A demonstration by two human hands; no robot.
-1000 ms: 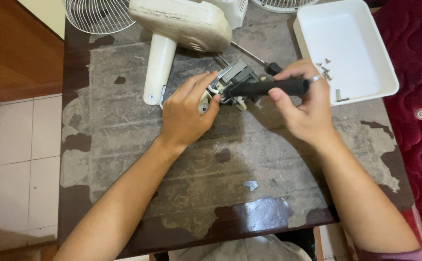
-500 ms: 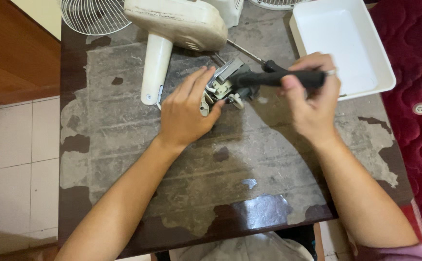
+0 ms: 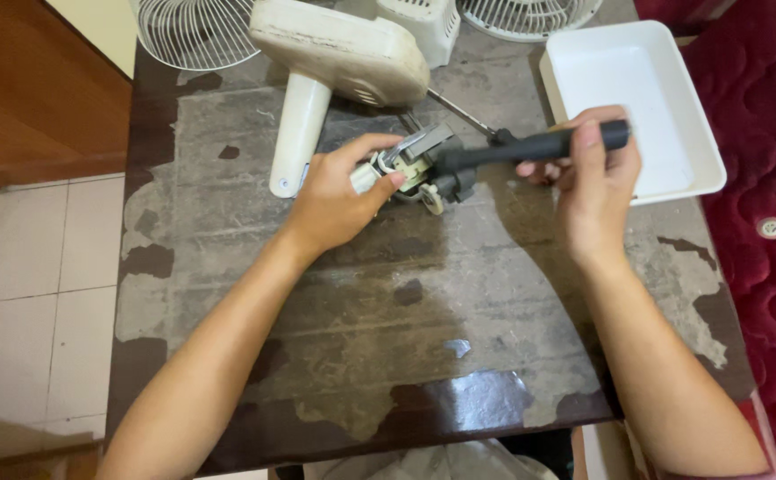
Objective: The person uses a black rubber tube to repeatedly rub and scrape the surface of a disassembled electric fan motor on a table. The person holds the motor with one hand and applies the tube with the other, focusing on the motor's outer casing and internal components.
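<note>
My left hand pinches the small motor part; my right hand grips the screwdriver. Next, I judge, steady turning.

A dark table with worn, peeling grey patches fills the view. Left of the fingers, pale floor tiles and a brown wooden door show. Right of them lies a dark red quilted cushion. Light is soft and even, glinting on the table's near edge.
</note>
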